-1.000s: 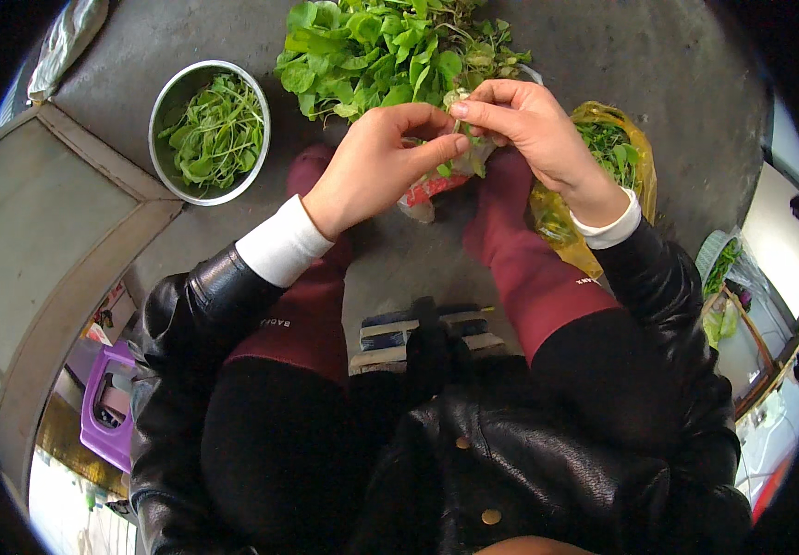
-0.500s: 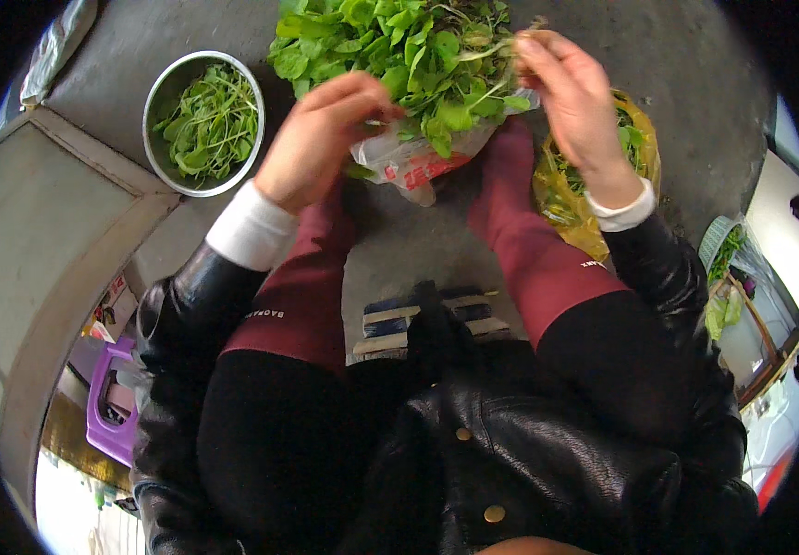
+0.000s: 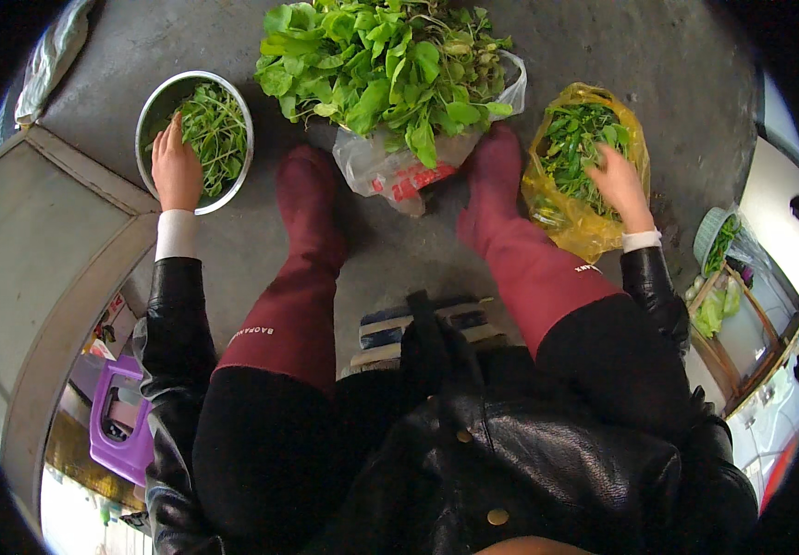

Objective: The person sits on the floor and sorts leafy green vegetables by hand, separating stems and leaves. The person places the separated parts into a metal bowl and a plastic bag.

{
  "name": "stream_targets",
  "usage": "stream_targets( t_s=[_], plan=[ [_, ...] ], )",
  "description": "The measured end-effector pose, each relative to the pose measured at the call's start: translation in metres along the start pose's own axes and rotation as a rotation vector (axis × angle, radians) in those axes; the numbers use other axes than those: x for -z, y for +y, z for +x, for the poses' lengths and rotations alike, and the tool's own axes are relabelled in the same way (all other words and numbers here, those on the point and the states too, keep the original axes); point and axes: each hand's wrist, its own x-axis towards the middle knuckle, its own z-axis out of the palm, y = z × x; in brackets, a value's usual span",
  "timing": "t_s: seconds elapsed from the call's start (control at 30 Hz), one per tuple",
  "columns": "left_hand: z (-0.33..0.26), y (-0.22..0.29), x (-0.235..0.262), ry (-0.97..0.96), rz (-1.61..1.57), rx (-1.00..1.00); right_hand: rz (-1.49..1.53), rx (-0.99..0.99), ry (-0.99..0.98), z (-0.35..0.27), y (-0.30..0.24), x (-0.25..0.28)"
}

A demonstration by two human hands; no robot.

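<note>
My left hand (image 3: 177, 169) rests at the near left rim of a round metal bowl (image 3: 249, 153), its fingers stretched out over the leafy greens (image 3: 216, 139) inside. No stem shows in its grip. My right hand (image 3: 620, 188) is over a yellow plastic bag (image 3: 596, 242) on the right, thumb and fingers apart beside the leaves and trimmings (image 3: 573, 153) in it. Between the hands, a big heap of leafy greens with roots (image 3: 386, 69) lies on a white plastic bag with red print (image 3: 362, 165); neither hand touches it.
My maroon boots (image 3: 307, 203) stand on the grey floor (image 3: 390, 254) on either side of the white bag. A striped low seat (image 3: 381, 335) is under me. At left are a cabinet (image 3: 48, 231) and a purple plastic item (image 3: 120, 453); at right, a pale green basket (image 3: 709, 239) with vegetables.
Both hands have left the heap of greens. My left hand has moved left to the metal bowl, and my right hand has moved right and nearer, over the yellow bag.
</note>
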Motion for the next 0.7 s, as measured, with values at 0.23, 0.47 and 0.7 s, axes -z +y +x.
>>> stream_targets(
  t_s=[0.23, 0.47, 0.7],
  plan=[
    [0.013, 0.068, 0.039, -0.072, -0.287, 0.109, 0.609, 0.621, -0.110, 0.015, -0.187, 0.027],
    [0.033, 0.110, 0.052, -0.133, -0.419, 0.104, 0.067, 0.955, 0.277, 0.042, -0.210, -0.029],
    [0.034, 0.137, 0.065, -0.146, -0.563, 0.106, 0.846, 0.787, 0.270, 0.036, -0.206, -0.003]
  ],
)
